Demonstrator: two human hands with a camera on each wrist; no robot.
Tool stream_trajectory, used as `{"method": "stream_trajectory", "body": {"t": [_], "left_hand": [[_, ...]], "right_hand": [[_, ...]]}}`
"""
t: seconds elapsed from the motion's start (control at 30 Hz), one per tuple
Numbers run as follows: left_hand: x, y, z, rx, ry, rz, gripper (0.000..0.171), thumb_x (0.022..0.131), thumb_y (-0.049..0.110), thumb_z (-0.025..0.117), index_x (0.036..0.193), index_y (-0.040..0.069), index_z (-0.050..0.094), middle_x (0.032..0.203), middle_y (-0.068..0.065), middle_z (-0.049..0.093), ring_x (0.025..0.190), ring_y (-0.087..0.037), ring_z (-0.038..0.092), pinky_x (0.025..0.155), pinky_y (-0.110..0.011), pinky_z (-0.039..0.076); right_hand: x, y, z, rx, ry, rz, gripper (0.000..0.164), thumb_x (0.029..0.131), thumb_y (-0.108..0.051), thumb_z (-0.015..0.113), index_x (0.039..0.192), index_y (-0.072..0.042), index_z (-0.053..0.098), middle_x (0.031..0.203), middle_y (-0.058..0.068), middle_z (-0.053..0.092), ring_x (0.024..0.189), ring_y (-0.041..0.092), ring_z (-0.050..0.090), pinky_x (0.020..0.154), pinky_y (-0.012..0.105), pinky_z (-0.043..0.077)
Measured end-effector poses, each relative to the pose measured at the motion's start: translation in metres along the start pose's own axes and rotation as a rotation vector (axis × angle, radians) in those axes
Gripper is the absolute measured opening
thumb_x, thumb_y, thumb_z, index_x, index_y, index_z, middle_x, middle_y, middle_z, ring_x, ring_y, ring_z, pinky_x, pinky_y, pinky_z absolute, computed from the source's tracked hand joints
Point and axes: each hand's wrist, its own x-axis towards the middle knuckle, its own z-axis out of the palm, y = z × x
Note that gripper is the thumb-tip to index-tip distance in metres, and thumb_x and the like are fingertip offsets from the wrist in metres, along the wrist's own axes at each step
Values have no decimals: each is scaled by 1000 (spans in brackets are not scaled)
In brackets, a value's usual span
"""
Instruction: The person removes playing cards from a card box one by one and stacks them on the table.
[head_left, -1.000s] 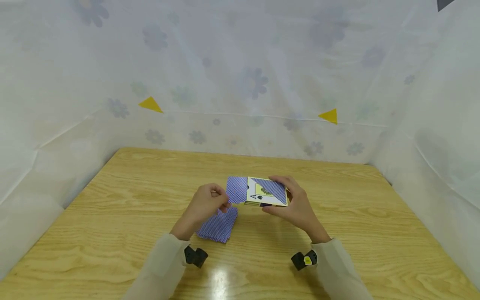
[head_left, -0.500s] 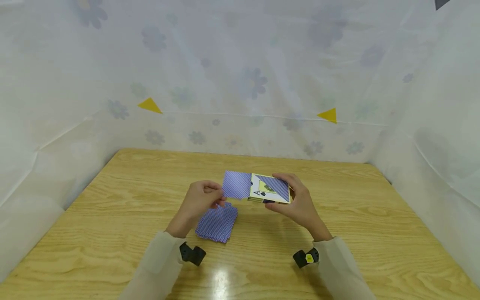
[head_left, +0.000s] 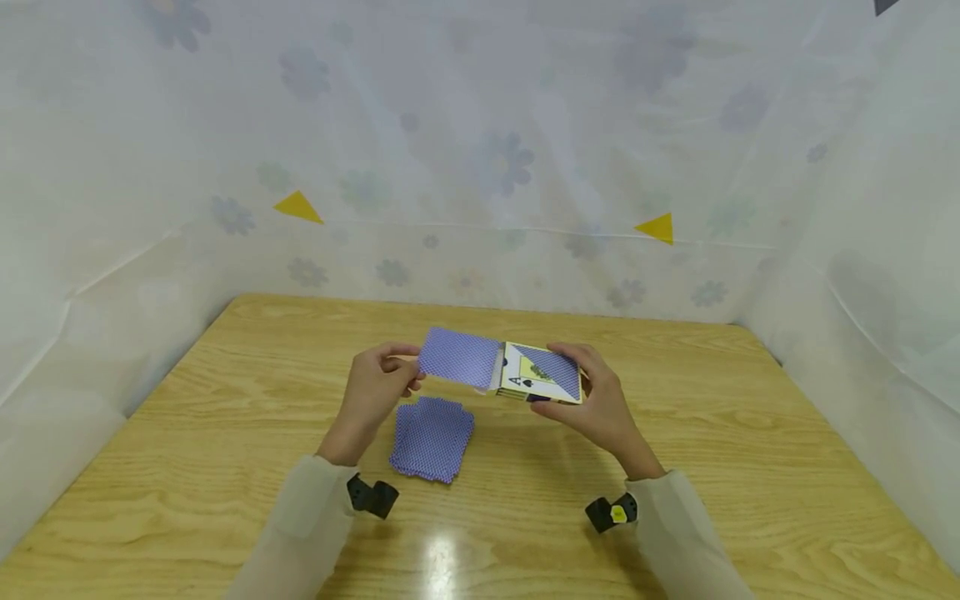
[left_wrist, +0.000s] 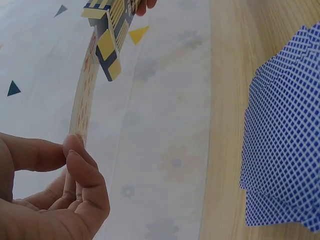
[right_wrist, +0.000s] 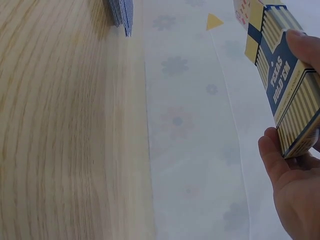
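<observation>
My left hand (head_left: 371, 396) pinches the outer edge of a blue-backed playing card (head_left: 459, 357) between thumb and index finger. In the left wrist view, the card's face (left_wrist: 85, 95) shows red diamonds; whether more cards lie under it I cannot tell. Just right of it, my right hand (head_left: 600, 410) grips a card box (head_left: 542, 372) printed with an ace of spades. On the side of the box (right_wrist: 285, 75), "Texas Hold'em" reads in the right wrist view. Below the card, a loose pile of blue-backed cards (head_left: 432, 442) lies face down on the table.
The light wooden table (head_left: 712, 433) is bordered by white flower-printed sheeting (head_left: 465, 150) at the back and both sides. Two yellow triangles (head_left: 298, 207) mark the back sheet. Dark wrist mounts (head_left: 372, 497) sit at both cuffs.
My left hand has moved left and away from me, drawing the card farther out of the box. The right hand and box have shifted slightly. More of the pile shows now.
</observation>
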Motion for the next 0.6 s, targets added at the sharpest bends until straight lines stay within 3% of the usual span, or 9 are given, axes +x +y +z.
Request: {"method": "stream_trajectory", "body": {"t": [0.23,0.6], "left_hand": [[2,-3,-2,-12,22,7,29,93,1,53,121,-1,61,76,-1,66,65,-8,59,63,-21,49],[5,-9,-3,19,77,29,20,95,2,51,104,-3,68,72,0,59,64,-11,52,60,-21,47]], "right_hand": [[0,0,0,3,4,2,71,71,-1,81,135,-8,50,129,13,48,103,10,48,77,16,47],[1,-1,0,11,5,12,71,71,-1,81,135,-8,50,129,13,48,103,11,48,79,16,47]]}}
